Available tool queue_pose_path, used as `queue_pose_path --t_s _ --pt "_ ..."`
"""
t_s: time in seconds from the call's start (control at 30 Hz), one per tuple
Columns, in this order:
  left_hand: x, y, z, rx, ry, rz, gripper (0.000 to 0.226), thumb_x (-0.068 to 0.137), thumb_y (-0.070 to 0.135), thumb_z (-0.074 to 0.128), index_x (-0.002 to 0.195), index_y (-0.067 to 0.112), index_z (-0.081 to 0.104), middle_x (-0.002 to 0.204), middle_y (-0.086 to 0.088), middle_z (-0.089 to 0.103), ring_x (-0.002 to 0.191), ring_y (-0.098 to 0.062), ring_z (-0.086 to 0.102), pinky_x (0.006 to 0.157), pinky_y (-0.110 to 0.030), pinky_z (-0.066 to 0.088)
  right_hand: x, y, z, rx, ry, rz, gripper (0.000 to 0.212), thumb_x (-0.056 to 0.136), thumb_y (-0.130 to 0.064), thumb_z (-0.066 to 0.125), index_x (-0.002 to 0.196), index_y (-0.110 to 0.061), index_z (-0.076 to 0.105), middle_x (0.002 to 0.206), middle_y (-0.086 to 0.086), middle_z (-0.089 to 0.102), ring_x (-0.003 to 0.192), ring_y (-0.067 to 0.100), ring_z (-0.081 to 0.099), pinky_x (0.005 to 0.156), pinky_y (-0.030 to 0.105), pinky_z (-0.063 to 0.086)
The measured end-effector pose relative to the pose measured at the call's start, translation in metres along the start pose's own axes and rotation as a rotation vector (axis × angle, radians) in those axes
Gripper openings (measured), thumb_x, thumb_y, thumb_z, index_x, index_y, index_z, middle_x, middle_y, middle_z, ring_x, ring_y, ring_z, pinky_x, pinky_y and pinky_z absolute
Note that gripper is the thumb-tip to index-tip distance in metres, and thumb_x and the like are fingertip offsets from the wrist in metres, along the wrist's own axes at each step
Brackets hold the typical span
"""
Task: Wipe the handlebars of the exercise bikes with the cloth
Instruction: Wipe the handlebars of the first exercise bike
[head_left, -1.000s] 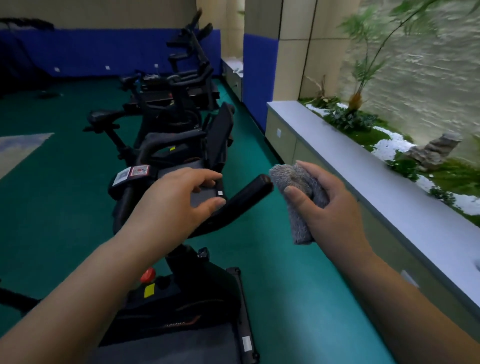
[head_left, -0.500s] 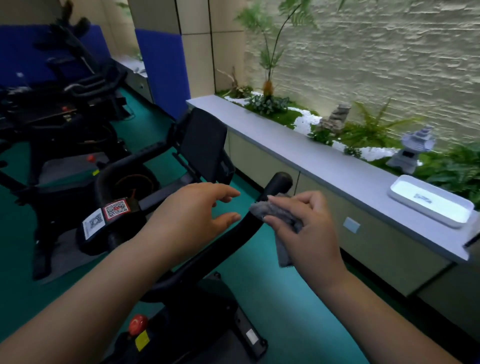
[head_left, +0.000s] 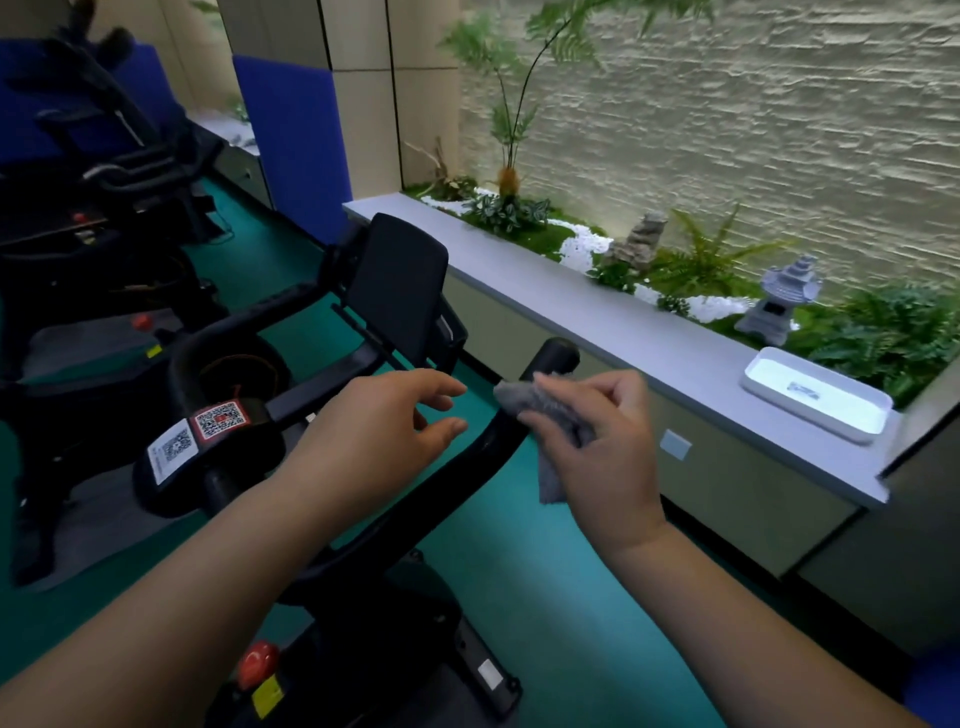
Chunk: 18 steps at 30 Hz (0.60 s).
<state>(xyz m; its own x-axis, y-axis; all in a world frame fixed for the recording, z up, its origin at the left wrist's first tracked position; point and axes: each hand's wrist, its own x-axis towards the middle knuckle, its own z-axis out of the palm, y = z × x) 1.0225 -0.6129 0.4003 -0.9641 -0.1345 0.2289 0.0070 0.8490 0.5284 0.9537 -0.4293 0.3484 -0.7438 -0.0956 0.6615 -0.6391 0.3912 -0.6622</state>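
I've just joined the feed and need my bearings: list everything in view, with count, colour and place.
exercise bike: one nearest, black, centre-left, with more behind at far left
handlebar: one, black, right bar end of the near bike
cloth: one, grey, wrapped on that handlebar
screen: one, black, upright above the bars
QR stickers: two, white and red, on the bike's stem
knob: one, red, low on the frame
ledge: one, grey, along the right
tray: one, white, on the ledge
stone lantern: one, grey, among the plants
left hand: open, hovering beside the bar
right hand: gripping the cloth
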Motion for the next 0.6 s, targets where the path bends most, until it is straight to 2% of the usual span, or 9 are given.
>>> queue_pose_path --t_s 0.13,0.27,0.37,0.47,0.53,0.6 --pt "0.01 -0.003 -0.003 -0.064 -0.097 0.044 0.037 0.084 0.036 0.066 0.12 0.035 0.059 0.105 0.017 0.065 0.088 0.003 0.06 0.081 -0.026 0.052 0.025 -0.008 0.002 -0.053 0.172 0.045 0.032 0.075 -0.015 0.078 0.106 -0.016 0.071 0.098 0.0 0.04 0.09 0.004 0.043 0.086 0.002 0.035" --pt "0.024 -0.003 -0.003 -0.137 -0.255 0.131 0.043 0.089 0.031 0.061 0.13 0.036 0.049 0.113 0.016 0.061 0.092 0.001 0.06 0.086 -0.025 0.05 -0.01 -0.012 0.021 -0.047 0.181 0.096 0.033 0.074 -0.019 0.077 0.105 -0.022 0.07 0.095 -0.002 0.04 0.09 -0.001 0.043 0.085 0.008 0.038" --pt "0.03 -0.008 0.002 -0.157 -0.389 0.189 0.049 0.093 0.026 0.054 0.138 0.037 0.038 0.126 0.014 0.057 0.104 -0.004 0.058 0.093 -0.028 0.047 -0.039 -0.018 0.037 -0.016 0.176 0.163 0.032 0.074 -0.022 0.073 0.105 -0.027 0.068 0.099 -0.009 0.04 0.094 -0.005 0.045 0.085 0.006 0.036" --pt "0.034 -0.016 0.004 -0.201 -0.496 0.214 0.054 0.094 0.02 0.049 0.139 0.044 0.03 0.136 0.017 0.048 0.118 -0.003 0.049 0.099 -0.028 0.041 -0.021 -0.023 0.036 -0.062 0.291 0.243 0.032 0.075 -0.019 0.077 0.104 -0.029 0.068 0.097 -0.013 0.039 0.093 -0.008 0.045 0.087 0.01 0.04" --pt "0.035 -0.021 0.004 -0.245 -0.534 0.213 0.058 0.095 0.016 0.047 0.143 0.042 0.026 0.14 0.02 0.043 0.123 -0.002 0.044 0.098 -0.023 0.038 0.003 -0.027 0.03 -0.077 0.365 0.306 0.033 0.076 -0.019 0.077 0.104 -0.034 0.066 0.096 -0.015 0.039 0.091 -0.008 0.046 0.088 0.009 0.041" --pt "0.036 -0.027 0.003 -0.288 -0.499 0.219 0.057 0.095 0.013 0.047 0.142 0.04 0.029 0.135 0.022 0.047 0.116 0.0 0.05 0.088 -0.016 0.041 0.014 -0.029 0.027 -0.091 0.381 0.32 0.033 0.077 -0.02 0.076 0.103 -0.037 0.064 0.096 -0.015 0.039 0.091 -0.007 0.048 0.089 0.01 0.041"
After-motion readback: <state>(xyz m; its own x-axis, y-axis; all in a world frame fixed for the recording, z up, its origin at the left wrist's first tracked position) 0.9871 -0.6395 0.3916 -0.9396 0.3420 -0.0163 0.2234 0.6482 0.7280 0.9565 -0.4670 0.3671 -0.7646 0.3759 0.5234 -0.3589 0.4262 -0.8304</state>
